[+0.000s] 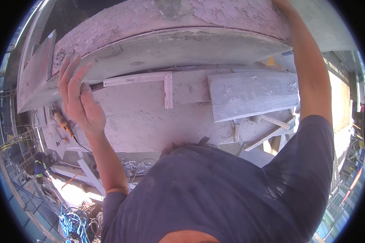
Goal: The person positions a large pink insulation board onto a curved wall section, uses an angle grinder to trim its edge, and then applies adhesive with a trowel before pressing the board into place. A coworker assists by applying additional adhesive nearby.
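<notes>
Head view: ledge (pixel 170 47) stretches between the hands (pixel 82 101).

We see a building site, identified by mortar (pixel 227 15), a power tool (pixel 63 124), a square (pixel 168 90) and blue cords (pixel 72 222).

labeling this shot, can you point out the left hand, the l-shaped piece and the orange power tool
Left hand (pixel 82 108): head view, on the middle of the hand
L-shaped piece (pixel 137 78): head view, on its longer arm
Orange power tool (pixel 62 121): head view, on its body
</notes>
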A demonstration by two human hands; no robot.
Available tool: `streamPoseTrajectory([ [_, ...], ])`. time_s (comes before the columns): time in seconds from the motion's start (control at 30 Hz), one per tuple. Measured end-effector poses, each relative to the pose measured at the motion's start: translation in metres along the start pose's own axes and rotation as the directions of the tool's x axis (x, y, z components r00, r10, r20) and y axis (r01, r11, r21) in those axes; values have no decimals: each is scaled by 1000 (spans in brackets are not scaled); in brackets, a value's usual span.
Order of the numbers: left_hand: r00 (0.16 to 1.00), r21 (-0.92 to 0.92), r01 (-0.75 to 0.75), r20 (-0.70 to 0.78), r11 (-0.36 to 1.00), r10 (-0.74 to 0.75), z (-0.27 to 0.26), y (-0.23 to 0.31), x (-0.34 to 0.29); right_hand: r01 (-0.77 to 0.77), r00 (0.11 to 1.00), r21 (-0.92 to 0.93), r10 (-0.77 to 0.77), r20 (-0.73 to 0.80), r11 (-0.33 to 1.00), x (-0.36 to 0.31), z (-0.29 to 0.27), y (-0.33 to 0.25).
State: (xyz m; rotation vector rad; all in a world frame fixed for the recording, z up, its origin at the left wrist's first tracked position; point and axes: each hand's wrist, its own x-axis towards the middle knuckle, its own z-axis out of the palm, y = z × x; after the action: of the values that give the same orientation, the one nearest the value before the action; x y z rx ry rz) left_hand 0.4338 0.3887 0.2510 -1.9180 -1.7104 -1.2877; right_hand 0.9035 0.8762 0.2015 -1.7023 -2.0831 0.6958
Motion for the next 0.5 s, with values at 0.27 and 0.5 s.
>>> streamPoseTrajectory([
  [0.27, 869, 216, 409, 206, 887, -451, -47, 2, -175, -151, 967, 6, 146, 210, 988, 68, -92, 156],
  [0.5, 102, 525, 756, 495, 390, -863, -97, 20, -379, 271, 940, 56, -251, -231, 961, -30, -98, -3],
])
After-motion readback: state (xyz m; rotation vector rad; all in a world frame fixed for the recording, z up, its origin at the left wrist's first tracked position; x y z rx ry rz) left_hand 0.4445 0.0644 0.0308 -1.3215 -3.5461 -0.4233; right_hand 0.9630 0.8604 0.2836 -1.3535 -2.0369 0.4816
